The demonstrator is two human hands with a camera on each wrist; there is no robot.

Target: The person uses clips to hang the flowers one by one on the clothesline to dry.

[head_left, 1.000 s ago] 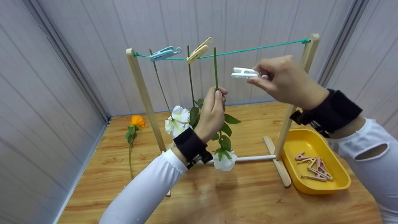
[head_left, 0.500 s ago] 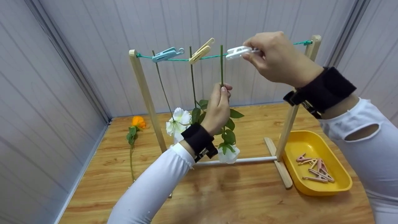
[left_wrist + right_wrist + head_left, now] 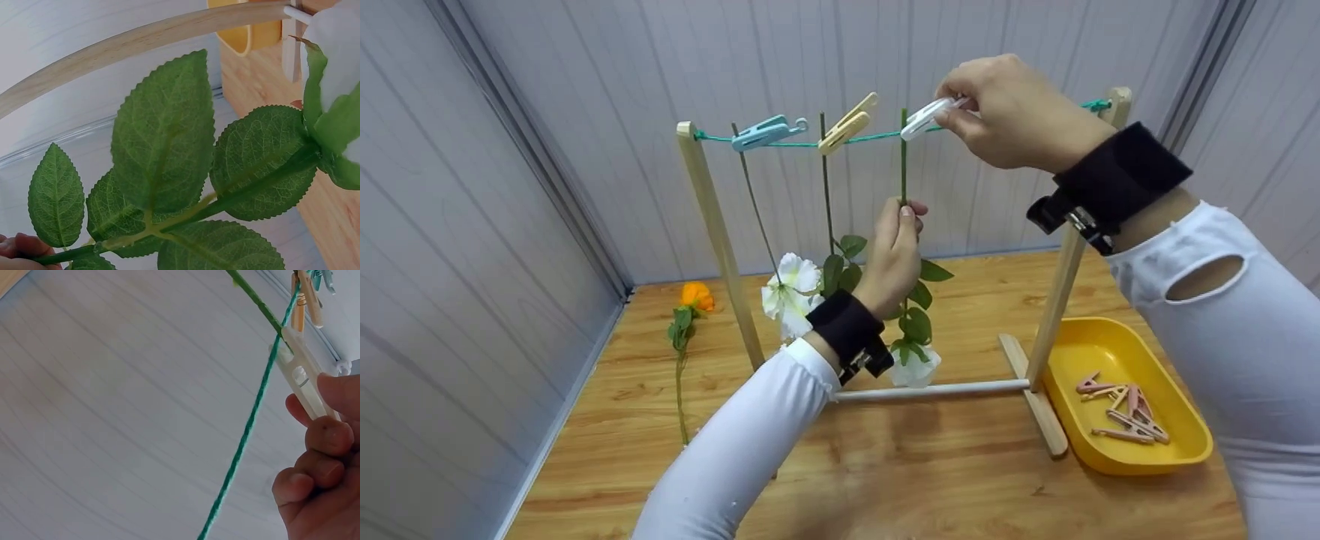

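Two hands engaged: left hand (image 3: 894, 255) pinches stem (image 3: 903, 157) upright against cord (image 3: 877, 136), right hand (image 3: 1012, 109) squeezes white peg (image 3: 924, 118) there; advise seating peg over both stem and cord squarely.

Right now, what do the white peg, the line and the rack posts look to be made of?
The white peg, pinched by the right hand, looks like moulded plastic: smooth, slightly glossy, with cut-out slots. The line looks like twisted green cord, its strands visible. The rack posts seem bare, pale wood with faint grain.
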